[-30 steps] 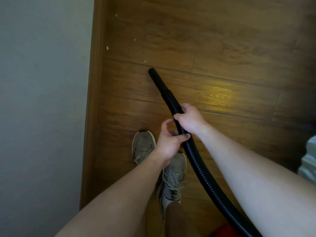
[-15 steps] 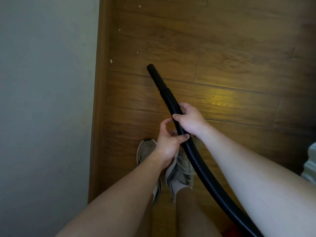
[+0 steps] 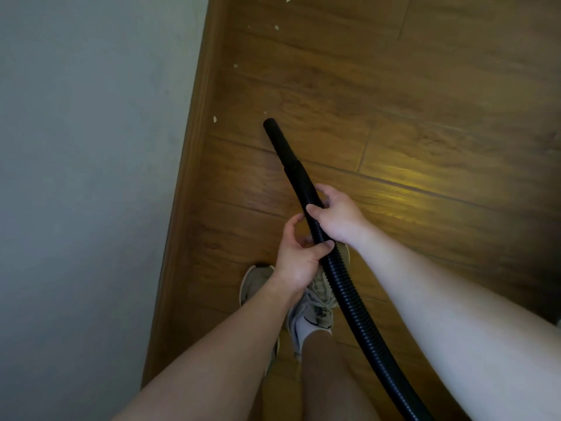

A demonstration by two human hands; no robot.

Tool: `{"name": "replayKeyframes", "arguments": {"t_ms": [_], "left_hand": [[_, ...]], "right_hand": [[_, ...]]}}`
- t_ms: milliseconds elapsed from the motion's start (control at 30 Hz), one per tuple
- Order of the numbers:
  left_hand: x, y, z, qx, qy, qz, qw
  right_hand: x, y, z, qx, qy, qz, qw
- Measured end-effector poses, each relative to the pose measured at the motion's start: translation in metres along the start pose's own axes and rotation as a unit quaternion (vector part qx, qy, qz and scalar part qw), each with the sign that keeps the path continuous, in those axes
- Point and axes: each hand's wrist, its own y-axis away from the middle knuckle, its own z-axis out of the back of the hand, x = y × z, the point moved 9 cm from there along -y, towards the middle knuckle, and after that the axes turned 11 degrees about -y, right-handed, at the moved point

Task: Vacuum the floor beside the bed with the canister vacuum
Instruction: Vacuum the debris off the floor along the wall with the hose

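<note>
both hands grip hose | left hand fingers curled round it | right hand fingers wrapped higher | nozzle near floor crumbs

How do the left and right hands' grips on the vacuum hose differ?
The right hand grips the vacuum hose nearer its nozzle; the left hand grips just behind it, nearer the shoes. The right hand reaches in from the hose's right, the left hand from its left. Both have a thumb across the ribbed section.

Stepped forward: right shoe now ahead of left shoe; hose tip nearer crumbs by skirting.
</note>
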Motion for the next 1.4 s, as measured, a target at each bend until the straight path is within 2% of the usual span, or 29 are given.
{"name": "replayKeyframes", "arguments": {"t_ms": [300,567,933,1400], "left_hand": [[-0.029,-0.007,0.006,-0.041,0.025,-0.014,0.999],[-0.051,-0.010,0.031,-0.082,0.099,-0.030,0.991],[-0.053,-0.013,0.053,-0.086,0.072,-0.020,0.994],[-0.104,-0.036,0.037,-0.053,0.013,-0.034,0.998]], "right_hand": [[0.030,-0.024,-0.003,0.037,0.029,0.016,0.999],[0.070,-0.046,-0.037,0.064,0.065,0.048,0.995],[0.078,-0.057,-0.057,0.073,0.105,0.040,0.991],[0.102,-0.080,-0.011,0.015,0.031,0.017,0.999]]}}
